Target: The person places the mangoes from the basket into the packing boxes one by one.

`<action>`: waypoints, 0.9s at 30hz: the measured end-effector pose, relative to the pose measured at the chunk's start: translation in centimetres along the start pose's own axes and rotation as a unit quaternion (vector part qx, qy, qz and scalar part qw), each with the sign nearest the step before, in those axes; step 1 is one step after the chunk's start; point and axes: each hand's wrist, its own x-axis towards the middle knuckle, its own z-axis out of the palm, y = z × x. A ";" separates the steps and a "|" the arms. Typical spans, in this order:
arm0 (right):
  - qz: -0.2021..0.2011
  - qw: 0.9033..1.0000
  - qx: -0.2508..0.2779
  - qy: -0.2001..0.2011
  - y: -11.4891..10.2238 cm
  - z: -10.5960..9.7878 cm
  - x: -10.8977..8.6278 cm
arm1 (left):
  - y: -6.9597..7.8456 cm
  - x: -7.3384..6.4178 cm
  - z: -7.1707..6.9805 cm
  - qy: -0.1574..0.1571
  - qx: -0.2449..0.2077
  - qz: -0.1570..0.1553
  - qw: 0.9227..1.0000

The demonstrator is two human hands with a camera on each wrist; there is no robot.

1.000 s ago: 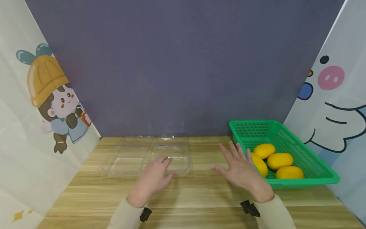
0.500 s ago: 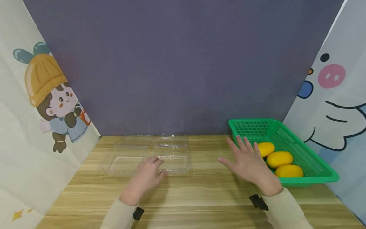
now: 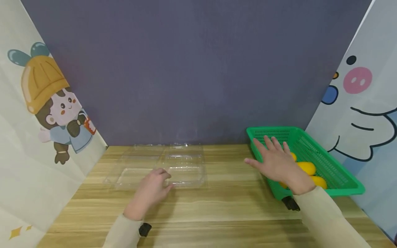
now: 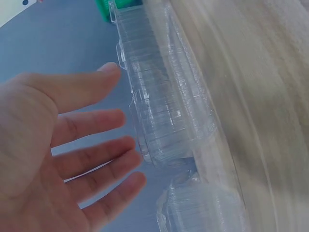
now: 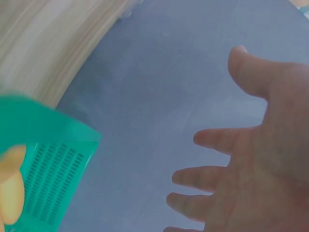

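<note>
Boxes [image 3: 186, 176], clear, stand on the table [image 3: 229, 213] in the head view, the left hand [image 3: 150, 189] near them; the right hand [image 3: 277, 163] partly hides the basket [image 3: 338, 172] of yellow fruit [image 3: 307, 168]. Left wrist view: hand loosely spread beside the boxes. Right wrist view: hand spread, apart from the basket.

A table [image 3: 211, 210] with a light, streaked wood-grain top spreads across the lower part of the head view, directly bearing 2 clear plastic containers [image 3: 186, 174] side by side, mostly left of centre, and a green perforated basket [image 3: 344, 192] at the right.
</note>
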 end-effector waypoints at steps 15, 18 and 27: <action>0.019 0.999 -0.002 -0.031 3.0 -1.8 1.4 | -0.2 -0.1 0.6 -0.011 -0.016 -0.002 1.000; 0.020 0.999 -0.002 -0.034 3.6 -2.0 1.7 | -0.2 -0.1 0.7 -0.009 -0.012 0.001 1.000; 0.033 0.999 0.007 -0.043 5.8 -2.2 2.3 | -0.5 0.1 1.1 -0.001 -0.007 0.009 1.000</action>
